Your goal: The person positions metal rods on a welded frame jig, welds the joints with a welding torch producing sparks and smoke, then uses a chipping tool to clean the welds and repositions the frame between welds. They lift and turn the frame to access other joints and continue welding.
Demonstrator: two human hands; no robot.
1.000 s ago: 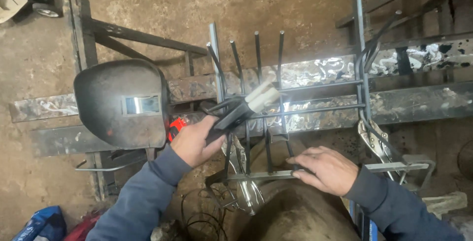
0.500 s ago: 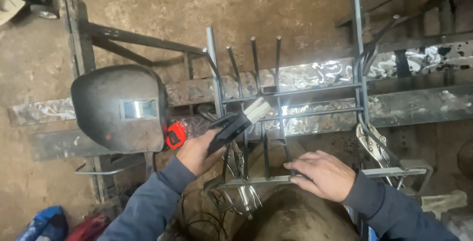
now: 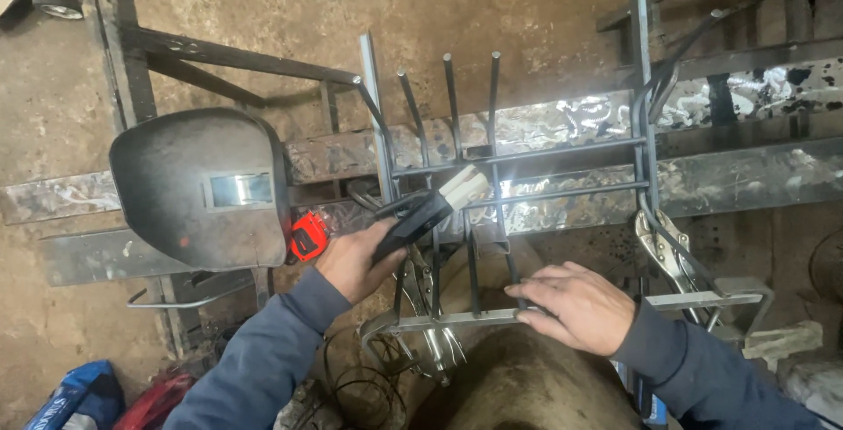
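The left hand (image 3: 351, 259) is closed tight around a black welding holder (image 3: 421, 216) with a pale tip. A moment ago that tip pointed a bit higher and further right; now it has come down and sits right by the thin bars of the metal grille (image 3: 518, 184), in the middle of the frame. It looks like the person is lining the tip up with a spot where two bars meet.

The right hand (image 3: 571, 305) lies flat, fingers spread, pressing on the near flat bar (image 3: 457, 317) of the grille. It has hardly moved, so it seems to be keeping the frame steady.

To the left, a dark welding mask (image 3: 198, 188) rests face up on the steel beams, with a small red thing (image 3: 307, 237) just beside it. Silver locking pliers (image 3: 667, 250) clamp the grille on the right side.
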